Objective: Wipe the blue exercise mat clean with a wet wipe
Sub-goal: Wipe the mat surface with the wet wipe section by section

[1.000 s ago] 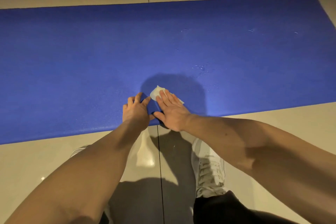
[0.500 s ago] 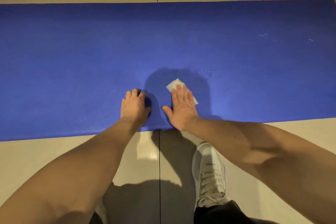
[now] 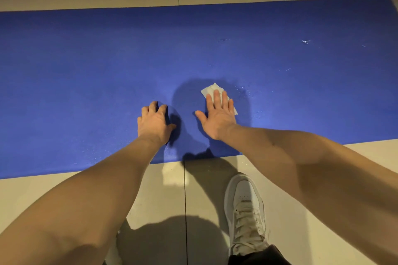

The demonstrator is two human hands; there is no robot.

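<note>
Our right grip (image 3: 217, 114) lies flat, fingers straight, pressing the wet wipe (image 3: 210, 90) onto the blue exercise mat (image 3: 86, 71); it clasps nothing. Over the last second it has slid away from our left grip (image 3: 154, 121), which braces on the mat with bent fingers, empty. We judge a rightward stroke is under way. The wipe sits under our fingertips, its far corner poking beyond them; white specks (image 3: 304, 41) lie well to the right.

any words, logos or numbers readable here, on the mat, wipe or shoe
No readable text anywhere in view.
blue exercise mat: plain, no print.
wet wipe: blank white.
white shoe: no legible brand or lettering.
</note>
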